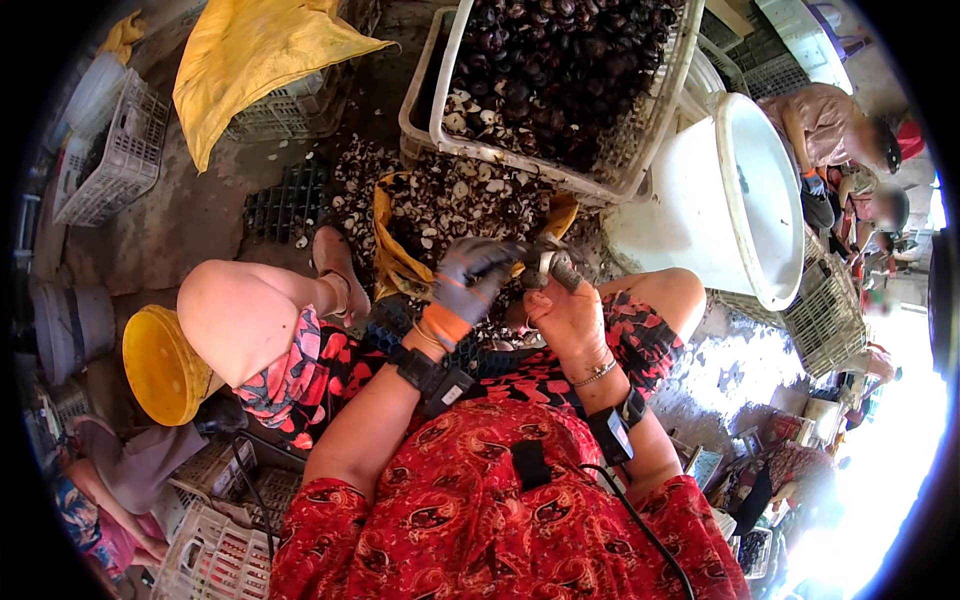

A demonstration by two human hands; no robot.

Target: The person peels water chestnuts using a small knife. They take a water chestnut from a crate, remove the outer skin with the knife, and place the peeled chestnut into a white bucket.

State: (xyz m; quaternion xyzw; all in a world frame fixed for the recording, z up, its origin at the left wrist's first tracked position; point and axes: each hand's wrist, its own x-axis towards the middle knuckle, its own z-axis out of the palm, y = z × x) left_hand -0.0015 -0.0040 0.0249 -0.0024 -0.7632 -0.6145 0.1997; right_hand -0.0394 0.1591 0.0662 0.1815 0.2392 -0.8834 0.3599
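My left hand [470, 282], in a dark grey glove with an orange cuff, is closed, its fingertips close to my right hand; what it grips is too small to make out. My bare right hand [562, 312], with dark covers on some fingertips, is pinched round a small pale water chestnut [546, 262], mostly hidden by the fingers. Both hands are between my knees, above a yellow sack [393, 245] lying open with brown and white peelings [455, 205]. Just beyond stands a pale plastic crate [520, 160] heaped with dark, glossy water chestnuts [570, 70].
A large white tub [670, 215] stands at the right, beside stacked crates [822, 310]. On the left are a yellow bucket [160, 365], a grey crate [118, 150] and a yellow sack [265, 60] over another crate. Several people sit working at the far right; another is at lower left.
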